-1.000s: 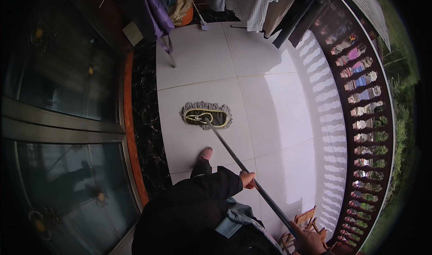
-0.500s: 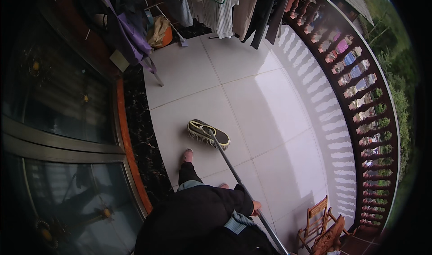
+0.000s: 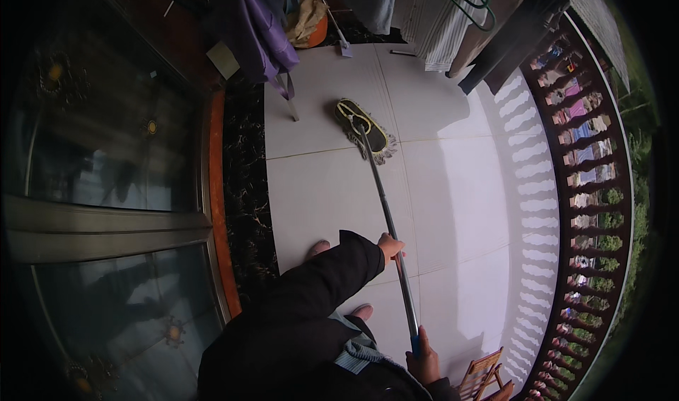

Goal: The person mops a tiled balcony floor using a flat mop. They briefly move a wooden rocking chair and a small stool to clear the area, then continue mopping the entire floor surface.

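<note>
A flat dust mop point(image 3: 370, 134) with a dark oval head, yellow trim and grey fringe lies on the pale tiled floor point(image 3: 339, 210), well ahead of my feet. Its long metal handle point(image 3: 380, 189) slants back toward me. Partway down the handle, my left hand point(image 3: 390, 247) is wrapped round it, the arm in a black sleeve reaching across. Lower down, near the handle's end, my right hand point(image 3: 424, 362) grips it too, with the thumb along the shaft.
Hanging clothes point(image 3: 453, 30) and a purple cloth point(image 3: 260, 33) line the far end. A baluster railing point(image 3: 590, 189) runs along the right, glass doors point(image 3: 120, 160) along the left. A wooden folding chair point(image 3: 483, 376) stands at the lower right. A small broom-like tool point(image 3: 344, 49) leans far off.
The mop head has slid farther ahead, toward the hanging clothes, and turned. My left arm has stretched forward. My right hand has come into view on the lower handle.
</note>
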Tool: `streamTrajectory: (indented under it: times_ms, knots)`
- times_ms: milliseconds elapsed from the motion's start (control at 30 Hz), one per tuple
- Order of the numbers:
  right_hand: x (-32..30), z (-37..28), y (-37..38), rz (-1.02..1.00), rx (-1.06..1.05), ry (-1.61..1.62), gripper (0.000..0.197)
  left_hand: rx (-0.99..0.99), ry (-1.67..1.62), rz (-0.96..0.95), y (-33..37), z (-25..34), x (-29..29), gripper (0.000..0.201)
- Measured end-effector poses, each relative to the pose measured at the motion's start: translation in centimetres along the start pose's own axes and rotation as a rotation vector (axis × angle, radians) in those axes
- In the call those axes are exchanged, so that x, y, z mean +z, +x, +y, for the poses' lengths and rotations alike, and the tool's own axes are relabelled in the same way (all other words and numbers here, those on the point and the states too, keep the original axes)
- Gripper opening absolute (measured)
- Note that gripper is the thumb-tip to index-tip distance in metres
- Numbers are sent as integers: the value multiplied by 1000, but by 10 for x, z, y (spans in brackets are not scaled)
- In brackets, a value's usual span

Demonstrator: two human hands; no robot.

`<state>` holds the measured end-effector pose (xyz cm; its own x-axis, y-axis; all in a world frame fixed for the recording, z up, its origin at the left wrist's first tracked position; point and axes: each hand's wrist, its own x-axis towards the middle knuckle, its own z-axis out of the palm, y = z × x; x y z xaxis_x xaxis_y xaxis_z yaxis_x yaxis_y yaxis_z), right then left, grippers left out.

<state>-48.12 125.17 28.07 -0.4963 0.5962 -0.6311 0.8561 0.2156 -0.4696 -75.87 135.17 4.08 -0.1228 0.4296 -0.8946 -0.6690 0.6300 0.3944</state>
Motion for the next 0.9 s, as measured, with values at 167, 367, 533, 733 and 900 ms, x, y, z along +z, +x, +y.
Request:
streamTrajectory:
  times_ms: [167, 367, 533, 733, 900]
  knots:
    - [-37, -127, 86, -139, 45, -21, 88, 90, -88, -37, 37, 68, -66, 34]
    - [-49, -176, 183, -106, -148, -79, 88, 279, -249, 117, 86, 141, -105, 31]
    - [-41, -229, 304, -89, -311, -169, 89, 441, -318, 144, 100, 205, -148, 35]
    - [-48, -311, 397, -142, -396, -440, 89, 484, -317, 380, 101, 291, -210, 30]
    - [-72, -309, 388, -142, -406, -676, 84, 386, -342, 293, 118, 289, -200, 18]
